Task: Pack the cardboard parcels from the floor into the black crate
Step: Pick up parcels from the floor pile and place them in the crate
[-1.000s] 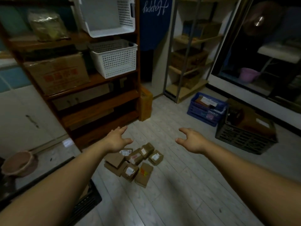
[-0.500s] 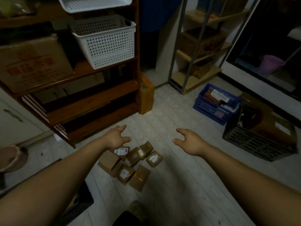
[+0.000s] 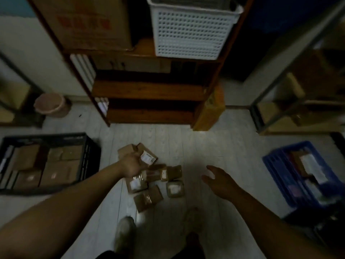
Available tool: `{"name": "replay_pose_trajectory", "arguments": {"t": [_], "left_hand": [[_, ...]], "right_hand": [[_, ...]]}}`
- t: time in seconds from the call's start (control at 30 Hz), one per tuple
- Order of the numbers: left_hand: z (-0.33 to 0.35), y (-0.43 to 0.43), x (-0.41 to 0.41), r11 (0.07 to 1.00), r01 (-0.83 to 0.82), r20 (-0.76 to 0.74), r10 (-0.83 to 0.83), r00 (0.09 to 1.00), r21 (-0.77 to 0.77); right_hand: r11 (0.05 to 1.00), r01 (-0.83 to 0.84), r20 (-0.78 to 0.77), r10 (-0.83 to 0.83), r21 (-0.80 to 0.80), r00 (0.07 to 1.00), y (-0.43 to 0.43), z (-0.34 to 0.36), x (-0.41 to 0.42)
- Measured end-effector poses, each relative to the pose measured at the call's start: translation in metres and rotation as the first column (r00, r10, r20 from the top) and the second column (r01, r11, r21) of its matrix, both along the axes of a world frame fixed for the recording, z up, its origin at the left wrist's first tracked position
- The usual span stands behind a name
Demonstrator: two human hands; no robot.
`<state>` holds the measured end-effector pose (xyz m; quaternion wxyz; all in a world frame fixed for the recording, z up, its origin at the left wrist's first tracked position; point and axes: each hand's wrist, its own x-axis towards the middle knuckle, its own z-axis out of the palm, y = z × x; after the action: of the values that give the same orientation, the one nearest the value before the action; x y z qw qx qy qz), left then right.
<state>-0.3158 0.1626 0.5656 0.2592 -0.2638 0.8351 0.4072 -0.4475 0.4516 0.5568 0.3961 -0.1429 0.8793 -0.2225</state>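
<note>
Head view: the small brown cardboard parcels lie clustered on the pale plank floor at centre, just right of the black plastic crate, which has parcels in it. The left hand overlaps the far parcels, and whether it grips one cannot be determined. The right hand hovers to the right of the cluster, fingers spread, holding nothing.

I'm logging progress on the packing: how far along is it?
Done: the black crate already holds several packed parcels. In hand: the left hand is at a labelled parcel on the pile; a grip can't be confirmed. The right hand hangs open, empty. Left: about seven loose parcels on the floor.
</note>
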Motion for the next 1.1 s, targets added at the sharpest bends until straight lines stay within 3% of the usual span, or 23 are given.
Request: {"name": "replay_pose_trajectory", "arguments": {"t": [0.17,0.4,0.6,0.8,0.97,1.1], "left_hand": [[-0.052,0.041,0.004,0.968,-0.248,0.079,0.251,0.965,-0.043],[-0.166,0.062,-0.015,0.948,-0.316,0.198,0.319,0.927,-0.051],[-0.289,0.049,-0.053,0.944,-0.308,0.072,0.301,0.951,0.121],[-0.428,0.05,-0.081,0.85,-0.497,0.199,0.464,0.863,0.175],[-0.518,0.059,-0.105,0.836,-0.521,0.085,0.514,0.854,0.171],[-0.575,0.06,-0.118,0.78,-0.556,0.129,0.544,0.829,0.286]], "right_hand": [[0.981,-0.185,0.074,0.181,0.054,0.981,0.004,-0.062,-0.071],[0.971,-0.237,0.141,0.23,0.042,0.963,-0.014,-0.183,-0.106],[0.966,-0.258,0.205,0.248,0.024,0.947,-0.036,-0.312,-0.102],[0.975,-0.222,0.278,0.215,-0.009,0.936,-0.062,-0.44,-0.102],[0.974,-0.22,0.2,0.225,-0.048,0.954,-0.09,-0.533,-0.104],[0.967,-0.221,0.231,0.246,-0.129,0.941,-0.107,-0.589,-0.105]]}}
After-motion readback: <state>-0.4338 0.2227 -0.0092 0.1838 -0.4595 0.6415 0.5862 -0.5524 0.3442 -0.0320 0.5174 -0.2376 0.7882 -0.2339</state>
